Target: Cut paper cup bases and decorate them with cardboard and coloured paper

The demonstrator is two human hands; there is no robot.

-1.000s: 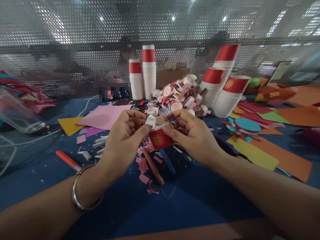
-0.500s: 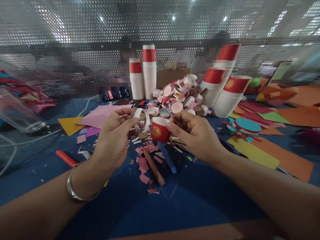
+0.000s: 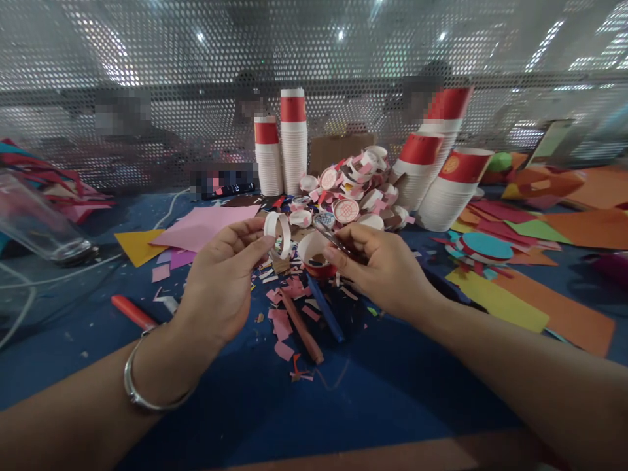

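Observation:
My left hand (image 3: pixel 228 275), fingers pinched, holds up a narrow white paper ring (image 3: pixel 279 237). In my right hand (image 3: pixel 377 265) is a pair of scissors (image 3: pixel 333 237), its blades pointing left toward the ring; the handles are mostly hidden by my fingers. Just under the right fingertips, a cut red paper cup piece (image 3: pixel 314 252) shows its pale inside. I cannot tell whether the fingers still touch it. Below it lie a blue crayon-like stick (image 3: pixel 326 311), a brown one (image 3: pixel 301 327) and pink paper scraps (image 3: pixel 280 324).
A heap of cut cup bottoms (image 3: pixel 360 186) stands between stacked paper cups (image 3: pixel 293 140) and more stacks (image 3: pixel 454 190). Coloured paper (image 3: pixel 500 297) lies right, pink sheets (image 3: pixel 203 226) left. A phone (image 3: pixel 230 186), clear plastic container (image 3: pixel 44 222) and red stick (image 3: pixel 132 313) are also there.
The red cup piece has dropped lower and tipped, so its inside faces me. The scissors show more clearly in my right hand. My left hand keeps the ring nearly in place.

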